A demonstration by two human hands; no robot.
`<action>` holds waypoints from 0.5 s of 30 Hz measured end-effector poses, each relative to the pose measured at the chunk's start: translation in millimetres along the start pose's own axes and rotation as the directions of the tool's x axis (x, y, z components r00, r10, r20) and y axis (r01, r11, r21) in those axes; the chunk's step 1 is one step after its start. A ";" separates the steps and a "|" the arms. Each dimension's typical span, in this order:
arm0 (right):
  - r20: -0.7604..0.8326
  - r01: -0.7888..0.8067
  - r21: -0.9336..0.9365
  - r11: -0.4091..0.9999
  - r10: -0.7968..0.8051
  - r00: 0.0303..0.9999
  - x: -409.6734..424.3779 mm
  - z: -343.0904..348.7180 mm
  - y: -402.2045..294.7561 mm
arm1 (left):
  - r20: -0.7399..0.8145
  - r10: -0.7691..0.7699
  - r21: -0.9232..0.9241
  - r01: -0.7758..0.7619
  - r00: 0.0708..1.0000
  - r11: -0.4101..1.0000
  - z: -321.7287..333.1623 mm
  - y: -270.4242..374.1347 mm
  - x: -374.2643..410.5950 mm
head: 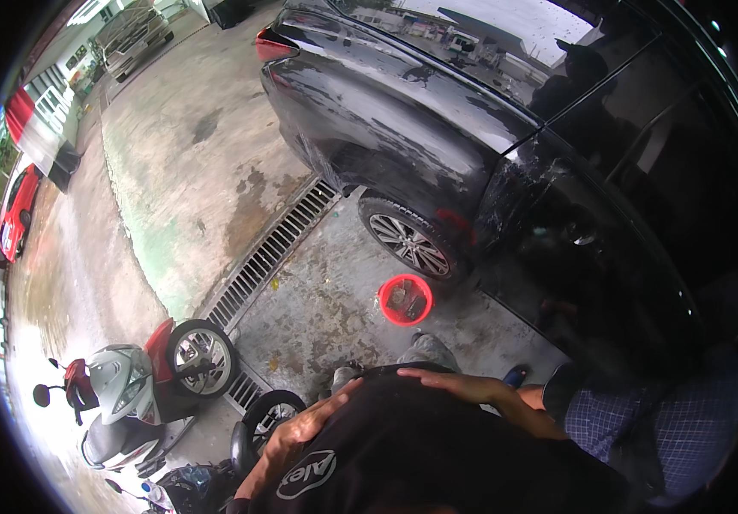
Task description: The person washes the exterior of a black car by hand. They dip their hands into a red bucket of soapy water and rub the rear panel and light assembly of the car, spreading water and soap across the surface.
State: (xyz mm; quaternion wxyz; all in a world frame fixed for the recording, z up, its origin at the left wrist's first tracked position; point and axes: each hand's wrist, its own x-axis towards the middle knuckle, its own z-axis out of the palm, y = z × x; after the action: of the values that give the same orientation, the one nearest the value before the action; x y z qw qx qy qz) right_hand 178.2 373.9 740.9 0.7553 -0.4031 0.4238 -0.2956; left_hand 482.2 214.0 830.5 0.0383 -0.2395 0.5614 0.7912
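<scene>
My left hand rests flat against the front of my black shirt, fingers pointing up and to the right. On the other side, my right hand lies on the shirt with its fingers extended to the left. Neither hand shows an object in it. Beyond my feet, a red plastic bucket holds some dark items and stands close to the alloy rear wheel of a dark car. The car's rear side panel looks wet, with dull grey, streaky patches.
A person in blue checked shorts is close on my right, beside the car. A metal floor grate crosses the concrete. On the left stands a red and white motor scooter, with another motorcycle's wheel near my left arm. Further vehicles are behind.
</scene>
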 end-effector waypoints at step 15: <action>-0.391 -0.258 -0.207 0.944 0.162 0.906 57.2 64.9 -22.7 | -0.317 -0.160 0.340 0.270 0.935 0.901 -40.3 -83.7 -62.7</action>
State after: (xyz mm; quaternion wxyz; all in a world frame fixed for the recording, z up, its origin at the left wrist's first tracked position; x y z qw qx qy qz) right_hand 259.5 340.7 758.0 0.6318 -0.3854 0.6336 -0.2257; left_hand 578.6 221.2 773.9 0.0917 -0.3985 0.6727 0.6167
